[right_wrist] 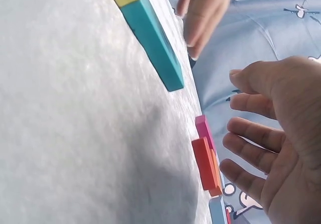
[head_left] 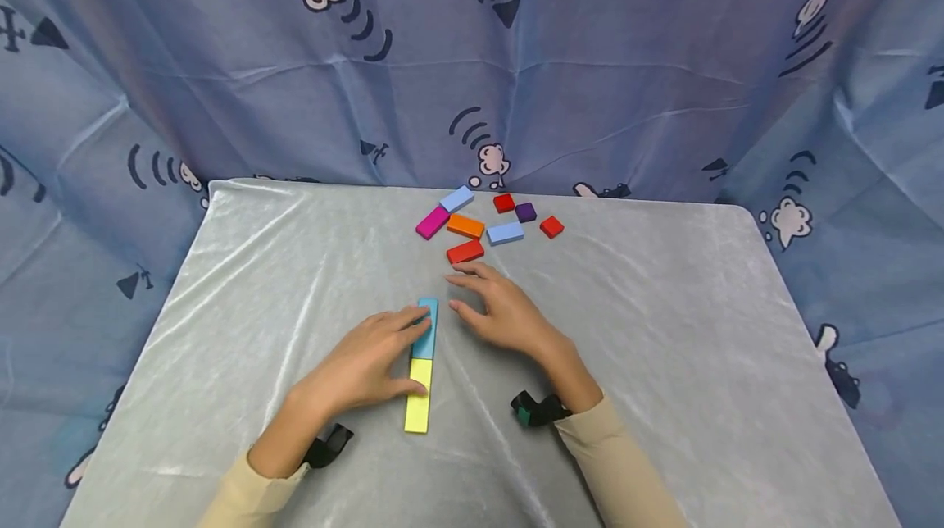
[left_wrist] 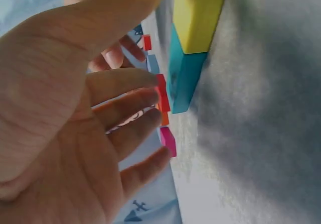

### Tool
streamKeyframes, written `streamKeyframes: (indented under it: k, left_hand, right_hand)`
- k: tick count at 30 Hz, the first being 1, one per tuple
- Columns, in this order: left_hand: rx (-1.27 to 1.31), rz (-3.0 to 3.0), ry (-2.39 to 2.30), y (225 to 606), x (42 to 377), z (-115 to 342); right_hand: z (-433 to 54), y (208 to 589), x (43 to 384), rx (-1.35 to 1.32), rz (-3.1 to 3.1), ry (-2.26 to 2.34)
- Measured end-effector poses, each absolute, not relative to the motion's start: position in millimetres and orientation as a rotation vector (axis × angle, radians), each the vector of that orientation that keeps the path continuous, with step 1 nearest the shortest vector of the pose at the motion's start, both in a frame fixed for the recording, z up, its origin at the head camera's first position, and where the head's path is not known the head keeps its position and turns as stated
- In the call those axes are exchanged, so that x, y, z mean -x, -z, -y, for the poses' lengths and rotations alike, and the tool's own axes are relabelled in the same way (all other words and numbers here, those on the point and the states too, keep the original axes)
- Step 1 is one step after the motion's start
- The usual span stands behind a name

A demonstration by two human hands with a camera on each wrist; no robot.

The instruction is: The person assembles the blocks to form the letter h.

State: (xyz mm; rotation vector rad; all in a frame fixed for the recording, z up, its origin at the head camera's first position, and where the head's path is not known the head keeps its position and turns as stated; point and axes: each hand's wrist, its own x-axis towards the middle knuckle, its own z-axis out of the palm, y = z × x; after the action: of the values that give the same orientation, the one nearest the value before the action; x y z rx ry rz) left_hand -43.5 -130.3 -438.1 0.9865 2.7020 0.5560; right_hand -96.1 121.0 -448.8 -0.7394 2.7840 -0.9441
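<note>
A teal block (head_left: 424, 347) and a yellow block (head_left: 416, 415) lie end to end in one line on the table. My left hand (head_left: 361, 362) is over their left side, fingertips by the teal block and thumb by the yellow one. In the left wrist view its fingers are loosely spread, and whether they touch is hard to tell. To the right of the teal block, my right hand (head_left: 509, 315) holds nothing, its fingers relaxed. Its fingertips are nearest to a red block (head_left: 465, 252); the right wrist view shows a gap between thumb and fingers.
Toward the table's back edge lie a magenta block (head_left: 432, 222), an orange block (head_left: 465, 225), two light blue blocks (head_left: 505, 234), a purple cube (head_left: 526, 212) and two small red pieces (head_left: 551, 226). A patterned blue curtain (head_left: 590, 102) encloses the pale cloth-covered table (head_left: 701, 364).
</note>
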Motion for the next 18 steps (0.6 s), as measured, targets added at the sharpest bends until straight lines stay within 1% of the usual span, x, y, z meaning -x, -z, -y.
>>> streamKeyframes:
  k: [6,10,18]
  left_hand:
    - [-0.958,-2.646,-0.598,441,46,132]
    - [-0.946,-2.627,-0.618,446,45,132]
    - [-0.839,-2.553,-0.626,447,41,130]
  right_hand:
    - [-126,451,101,0.774,-2.806,0.977]
    - [-129,453,103,0.756,-2.813,0.968]
    - [-133,454,104,0.694,-2.821,0.985]
